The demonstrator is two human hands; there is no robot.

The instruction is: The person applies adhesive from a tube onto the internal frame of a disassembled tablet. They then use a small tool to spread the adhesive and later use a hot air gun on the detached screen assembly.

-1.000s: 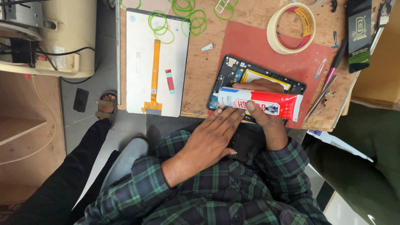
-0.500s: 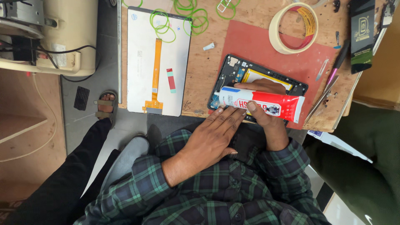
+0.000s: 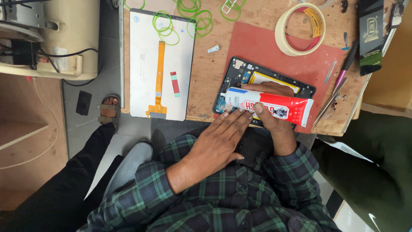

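Two hands meet at the near edge of your counter (image 3: 214, 68). Your right hand (image 3: 274, 120) has its fingers closed around a white and red glue tube (image 3: 270, 105), lying crosswise over the opened tablet body (image 3: 240, 73) on the red mat (image 3: 266, 47). The tube and your fingers hide much of the tablet's near half, so you cannot see what the nozzle touches. Your left hand (image 3: 219, 141) lies flat, fingers spread, its tips on the tablet's near left corner. Left of it lies a white display panel (image 3: 146, 56) with an orange ribbon cable (image 3: 159, 68). Farther off lie green rubber bands (image 3: 193, 17), partly cut off, and a tape roll (image 3: 300, 28). Right of the mat lie thin tools (image 3: 339, 86).
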